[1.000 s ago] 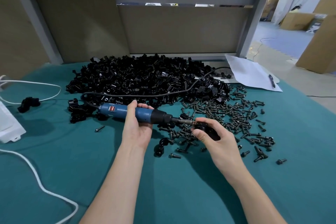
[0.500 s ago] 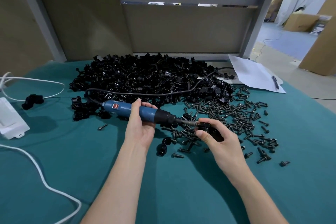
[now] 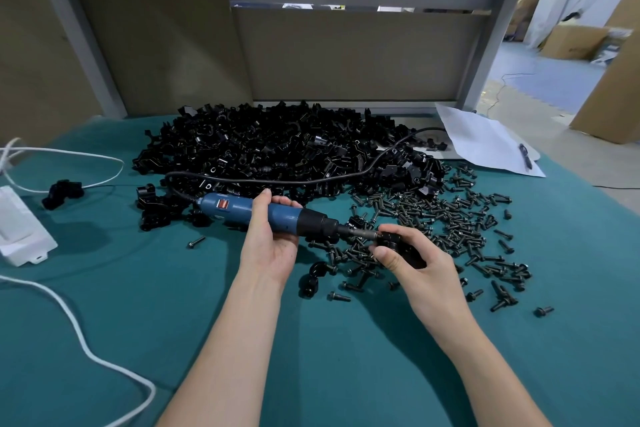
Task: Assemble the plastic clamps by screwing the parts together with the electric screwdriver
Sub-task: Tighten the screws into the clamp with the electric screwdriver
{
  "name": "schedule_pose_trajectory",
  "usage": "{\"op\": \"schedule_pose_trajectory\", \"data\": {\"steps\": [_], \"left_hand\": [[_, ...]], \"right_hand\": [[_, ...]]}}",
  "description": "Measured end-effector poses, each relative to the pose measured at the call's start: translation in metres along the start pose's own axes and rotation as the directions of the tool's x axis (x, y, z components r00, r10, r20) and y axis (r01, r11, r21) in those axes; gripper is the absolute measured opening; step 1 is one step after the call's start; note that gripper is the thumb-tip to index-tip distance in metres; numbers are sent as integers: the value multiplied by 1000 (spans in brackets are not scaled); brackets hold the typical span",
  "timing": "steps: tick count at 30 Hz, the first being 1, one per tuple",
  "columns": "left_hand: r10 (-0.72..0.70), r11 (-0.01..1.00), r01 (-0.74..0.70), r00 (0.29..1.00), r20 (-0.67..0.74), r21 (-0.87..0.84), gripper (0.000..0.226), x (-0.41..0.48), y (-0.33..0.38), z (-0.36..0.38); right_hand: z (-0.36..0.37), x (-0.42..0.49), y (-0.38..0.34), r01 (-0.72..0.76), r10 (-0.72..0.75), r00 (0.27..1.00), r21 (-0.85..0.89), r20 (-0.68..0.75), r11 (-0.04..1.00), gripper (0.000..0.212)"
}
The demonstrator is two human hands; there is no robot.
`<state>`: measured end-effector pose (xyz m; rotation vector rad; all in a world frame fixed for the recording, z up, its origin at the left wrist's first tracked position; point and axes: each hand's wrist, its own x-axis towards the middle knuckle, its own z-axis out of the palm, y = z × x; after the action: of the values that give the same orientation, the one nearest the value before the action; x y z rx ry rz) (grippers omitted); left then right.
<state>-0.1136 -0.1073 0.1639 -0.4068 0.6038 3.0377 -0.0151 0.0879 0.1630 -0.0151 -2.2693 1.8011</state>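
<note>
Teal cloth point(image 3: 173, 340) covers the table. At centre frame, the left hand point(image 3: 268, 243) grips a blue electric screwdriver point(image 3: 263, 213), its bit meeting a black clamp point(image 3: 398, 246) pinched in the right hand point(image 3: 420, 270). Loose screws point(image 3: 450, 218) lie right; clamp parts point(image 3: 277, 149) are heaped behind.

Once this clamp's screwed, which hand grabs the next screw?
Right, probably. The right hand pinches the clamp just above the loose screws, which spread out on its side. The left hand grips the electric screwdriver and would have to put it down first.
</note>
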Motion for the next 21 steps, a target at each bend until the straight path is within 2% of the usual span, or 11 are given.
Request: {"op": "schedule_pose_trajectory", "data": {"steps": [21], "left_hand": [[-10,1000,11,1000,-15,22,13,-2,-1,2]], "right_hand": [[1,1,2,1,-1,1000,-33,-8,999,26]]}}
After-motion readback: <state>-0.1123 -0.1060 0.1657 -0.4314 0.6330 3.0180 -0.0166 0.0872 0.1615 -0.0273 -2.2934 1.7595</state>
